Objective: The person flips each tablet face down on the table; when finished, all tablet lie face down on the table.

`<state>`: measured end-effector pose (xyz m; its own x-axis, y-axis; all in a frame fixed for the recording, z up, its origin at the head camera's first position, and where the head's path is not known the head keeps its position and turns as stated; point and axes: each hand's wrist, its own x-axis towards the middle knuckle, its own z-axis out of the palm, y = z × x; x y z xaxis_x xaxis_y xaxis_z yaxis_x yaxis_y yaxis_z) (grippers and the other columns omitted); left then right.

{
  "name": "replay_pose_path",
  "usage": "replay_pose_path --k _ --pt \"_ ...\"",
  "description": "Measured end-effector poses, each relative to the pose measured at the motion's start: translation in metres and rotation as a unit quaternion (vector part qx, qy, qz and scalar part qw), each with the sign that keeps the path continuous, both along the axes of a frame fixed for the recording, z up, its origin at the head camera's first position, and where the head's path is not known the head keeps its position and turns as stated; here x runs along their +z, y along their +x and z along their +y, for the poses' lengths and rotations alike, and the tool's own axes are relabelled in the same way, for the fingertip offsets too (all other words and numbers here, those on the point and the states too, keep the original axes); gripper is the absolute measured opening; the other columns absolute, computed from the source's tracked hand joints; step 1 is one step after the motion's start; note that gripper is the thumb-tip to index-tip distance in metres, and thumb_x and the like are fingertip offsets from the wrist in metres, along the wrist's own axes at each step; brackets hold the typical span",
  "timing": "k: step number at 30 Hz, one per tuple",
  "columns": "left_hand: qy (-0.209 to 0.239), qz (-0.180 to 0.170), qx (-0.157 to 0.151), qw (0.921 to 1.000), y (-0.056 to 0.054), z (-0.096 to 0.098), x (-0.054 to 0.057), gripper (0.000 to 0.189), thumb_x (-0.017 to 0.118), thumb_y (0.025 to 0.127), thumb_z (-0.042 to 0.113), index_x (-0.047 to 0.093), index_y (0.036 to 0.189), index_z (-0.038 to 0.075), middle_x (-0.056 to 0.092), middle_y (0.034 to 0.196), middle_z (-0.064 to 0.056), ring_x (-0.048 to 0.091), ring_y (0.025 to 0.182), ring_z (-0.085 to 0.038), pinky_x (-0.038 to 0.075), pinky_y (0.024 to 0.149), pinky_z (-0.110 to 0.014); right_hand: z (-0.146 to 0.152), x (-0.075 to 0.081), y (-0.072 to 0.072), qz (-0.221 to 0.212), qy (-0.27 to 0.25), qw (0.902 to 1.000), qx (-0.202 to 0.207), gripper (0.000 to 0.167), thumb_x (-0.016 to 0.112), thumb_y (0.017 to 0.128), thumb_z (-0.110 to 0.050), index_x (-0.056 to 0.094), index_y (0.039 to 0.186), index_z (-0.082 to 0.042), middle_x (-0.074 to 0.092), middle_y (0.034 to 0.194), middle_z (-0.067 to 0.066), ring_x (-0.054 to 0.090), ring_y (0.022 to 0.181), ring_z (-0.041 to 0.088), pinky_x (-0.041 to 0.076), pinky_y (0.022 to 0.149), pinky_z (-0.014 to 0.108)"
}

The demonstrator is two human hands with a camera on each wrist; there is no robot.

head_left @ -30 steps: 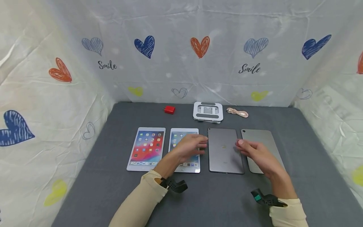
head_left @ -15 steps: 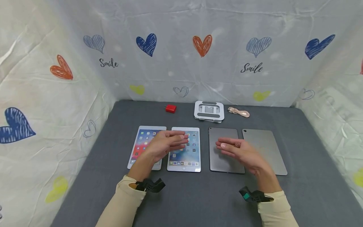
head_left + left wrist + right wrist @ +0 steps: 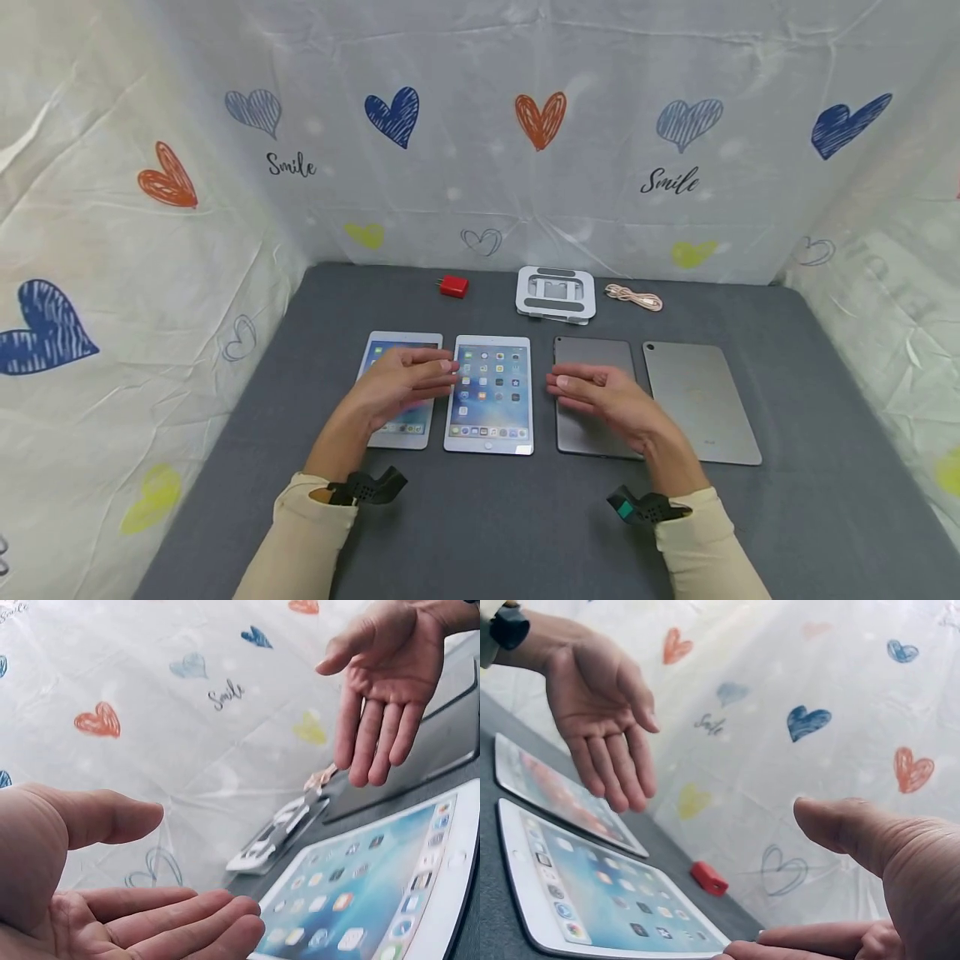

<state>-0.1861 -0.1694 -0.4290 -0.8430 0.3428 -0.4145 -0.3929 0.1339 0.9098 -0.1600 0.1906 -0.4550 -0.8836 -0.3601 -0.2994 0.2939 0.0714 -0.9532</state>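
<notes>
In the head view my left hand (image 3: 401, 383) hovers over the leftmost white tablet (image 3: 408, 429), partly hiding its lit screen. Its fingers are straight and it holds nothing. A second white tablet (image 3: 491, 400), screen lit with app icons, lies just to the right of that hand. My right hand (image 3: 611, 404) is held above a dark grey tablet (image 3: 592, 354) that lies back up. Straight fingers and bare palm show in the left wrist view. The rightmost lighter grey tablet (image 3: 705, 404) also lies back up, beside the right wrist.
Along the back of the grey tabletop (image 3: 480, 525) lie a red charger plug (image 3: 453, 287), a folded silver stand (image 3: 556, 294) and a coiled pinkish cable (image 3: 634, 297). A white sheet (image 3: 465, 183) printed with hearts surrounds the table's back and sides.
Both hands have moved left: my left hand from the second white tablet to over the leftmost one, my right hand from between the grey tablets to over the darker one. The tablets stay put.
</notes>
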Motion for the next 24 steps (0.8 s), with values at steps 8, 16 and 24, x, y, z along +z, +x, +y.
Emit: replay_pose_path --k 8,16,24 --pt "-0.051 0.007 0.029 0.9982 -0.007 -0.003 -0.015 0.059 0.075 0.106 0.028 0.057 0.154 -0.001 0.07 0.147 -0.021 0.075 0.128 -0.033 0.06 0.111 -0.045 -0.012 -0.009 -0.003 -0.021 -0.005 0.9997 -0.012 0.067 0.069 0.11 -0.022 0.042 0.161 0.011 0.051 0.164 0.03 0.06 0.148 0.036 0.054 0.118 0.034" --pt "-0.101 0.024 0.003 0.9946 -0.009 0.001 -0.024 0.052 0.068 0.11 0.031 0.063 0.147 -0.005 0.067 0.148 -0.022 0.076 0.125 -0.032 0.061 0.11 -0.044 -0.019 -0.011 -0.004 -0.038 0.012 0.9992 -0.002 0.069 0.07 0.11 -0.028 0.043 0.161 0.009 0.053 0.162 0.028 0.06 0.147 0.036 0.052 0.121 0.038" --pt "-0.123 0.041 -0.026 0.9913 -0.01 0.006 -0.02 0.057 0.061 0.113 0.038 0.061 0.149 -0.007 0.064 0.152 -0.024 0.072 0.13 -0.035 0.061 0.111 -0.046 -0.023 -0.012 -0.006 -0.042 0.005 0.999 0.012 0.071 0.068 0.111 -0.031 0.041 0.162 0.01 0.057 0.159 0.027 0.058 0.149 0.038 0.05 0.124 0.04"
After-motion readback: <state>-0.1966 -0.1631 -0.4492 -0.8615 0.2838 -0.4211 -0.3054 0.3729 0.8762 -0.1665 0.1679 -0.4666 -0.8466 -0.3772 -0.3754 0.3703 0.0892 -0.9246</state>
